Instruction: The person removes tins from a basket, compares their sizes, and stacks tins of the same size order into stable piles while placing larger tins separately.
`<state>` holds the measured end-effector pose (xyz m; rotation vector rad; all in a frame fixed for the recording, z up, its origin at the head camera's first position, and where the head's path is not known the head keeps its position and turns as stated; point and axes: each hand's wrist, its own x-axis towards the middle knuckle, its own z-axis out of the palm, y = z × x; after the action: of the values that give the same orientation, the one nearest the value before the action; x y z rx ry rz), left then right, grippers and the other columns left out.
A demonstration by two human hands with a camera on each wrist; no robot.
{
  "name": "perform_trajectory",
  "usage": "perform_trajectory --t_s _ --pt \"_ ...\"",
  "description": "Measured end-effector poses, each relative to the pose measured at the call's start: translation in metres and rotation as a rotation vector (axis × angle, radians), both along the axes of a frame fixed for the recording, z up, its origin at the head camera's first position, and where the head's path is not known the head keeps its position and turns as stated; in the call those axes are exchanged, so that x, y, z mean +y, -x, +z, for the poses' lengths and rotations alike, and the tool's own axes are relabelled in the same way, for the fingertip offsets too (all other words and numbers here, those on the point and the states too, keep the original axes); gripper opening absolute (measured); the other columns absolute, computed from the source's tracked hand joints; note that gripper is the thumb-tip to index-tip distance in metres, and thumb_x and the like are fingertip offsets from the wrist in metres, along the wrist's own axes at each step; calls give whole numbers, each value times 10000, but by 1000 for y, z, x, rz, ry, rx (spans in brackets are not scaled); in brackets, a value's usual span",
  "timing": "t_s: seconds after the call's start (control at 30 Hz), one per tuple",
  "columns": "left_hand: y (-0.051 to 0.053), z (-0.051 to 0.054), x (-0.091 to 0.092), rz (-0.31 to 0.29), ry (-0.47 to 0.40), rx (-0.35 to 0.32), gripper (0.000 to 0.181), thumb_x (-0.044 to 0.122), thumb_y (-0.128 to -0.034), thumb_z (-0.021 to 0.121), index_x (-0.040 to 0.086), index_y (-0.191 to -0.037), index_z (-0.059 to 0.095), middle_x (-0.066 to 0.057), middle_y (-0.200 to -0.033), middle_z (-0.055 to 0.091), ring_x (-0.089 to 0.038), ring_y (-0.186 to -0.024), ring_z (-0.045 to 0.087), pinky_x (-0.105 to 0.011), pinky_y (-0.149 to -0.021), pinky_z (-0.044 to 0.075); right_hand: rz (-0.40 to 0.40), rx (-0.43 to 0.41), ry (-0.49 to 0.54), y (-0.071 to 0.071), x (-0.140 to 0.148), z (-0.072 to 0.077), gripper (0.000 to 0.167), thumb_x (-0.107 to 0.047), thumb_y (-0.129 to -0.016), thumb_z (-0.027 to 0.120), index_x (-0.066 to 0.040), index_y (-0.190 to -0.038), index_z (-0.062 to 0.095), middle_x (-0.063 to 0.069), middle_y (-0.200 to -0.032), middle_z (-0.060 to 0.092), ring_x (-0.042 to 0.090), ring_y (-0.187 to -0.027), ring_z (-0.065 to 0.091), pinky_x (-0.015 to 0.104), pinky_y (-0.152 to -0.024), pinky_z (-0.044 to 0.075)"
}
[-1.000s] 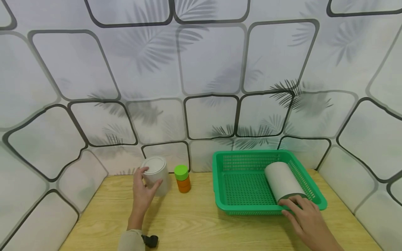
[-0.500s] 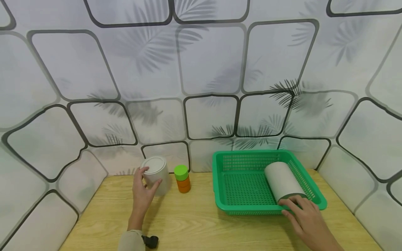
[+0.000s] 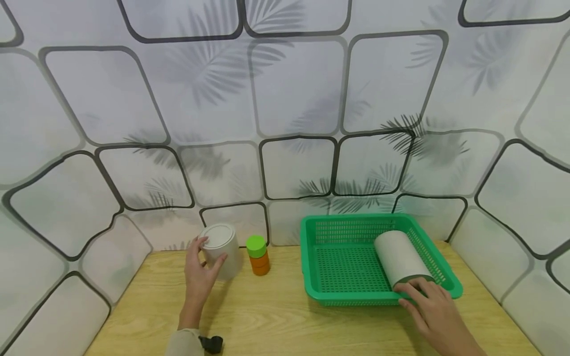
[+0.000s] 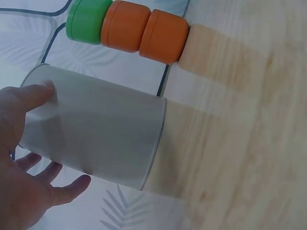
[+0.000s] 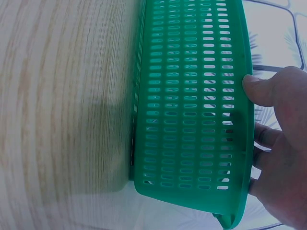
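My left hand (image 3: 199,274) holds a white can (image 3: 230,257) that stands upright on the wooden table. In the left wrist view, the thumb presses one side of the can (image 4: 100,124), and the other fingers spread along its opposite side. Just right of that can stands an orange jar with a green lid (image 3: 257,253). My right hand (image 3: 436,309) grips the near rim of a green plastic basket (image 3: 343,296), thumb outside and fingertips over the edge. Inside the basket, a second white can (image 3: 401,257) lies on its side, its dark-edged end close to my right fingertips.
A patterned fabric or sheet (image 3: 298,168) rises behind the table and along both sides. The basket stands near the back right of the wooden table (image 3: 262,316). A small black device (image 3: 211,344) sits at my left wrist.
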<state>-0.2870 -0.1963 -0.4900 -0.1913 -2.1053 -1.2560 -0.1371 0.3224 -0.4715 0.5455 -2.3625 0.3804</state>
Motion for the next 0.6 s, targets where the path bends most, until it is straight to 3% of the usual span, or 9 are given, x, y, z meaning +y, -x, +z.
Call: perform_trajectory --t_s 0.17,0.33,0.5,0.6 --pt "-2 7 -1 14 6 34 694 54 -810 872 -14 -1406 523 -292 -1519 413 -479 -1294 476 -673 -818 488 -2 0 3 0 0 0 342 -143 -795 852 -235 -1101 729 -62 -1009 608 210 -893 594 586 -733 492" --pt "-4 17 0 27 15 119 676 43 -792 877 -32 -1376 544 -299 -1482 447 -476 -1314 463 -655 -908 430 -3 -6 3 -1 -1 2 332 -136 -800 848 -221 -1100 732 -57 -1008 614 228 -895 597 575 -743 482" --pt "-10 33 6 28 30 165 644 27 -800 867 -46 -1358 553 -283 -1475 452 -458 -1385 406 -697 -1069 341 1 -5 9 -1 -2 3 328 -125 -806 843 -208 -1104 734 -53 -1008 620 231 -899 597 567 -753 475" --pt "-16 47 14 14 46 160 621 25 -814 855 -46 -1355 556 -288 -1478 436 -464 -1393 386 -698 -1077 328 -2 -7 11 -1 -2 2 328 -129 -815 839 -216 -1112 730 -52 -1010 620 239 -899 601 563 -749 472"
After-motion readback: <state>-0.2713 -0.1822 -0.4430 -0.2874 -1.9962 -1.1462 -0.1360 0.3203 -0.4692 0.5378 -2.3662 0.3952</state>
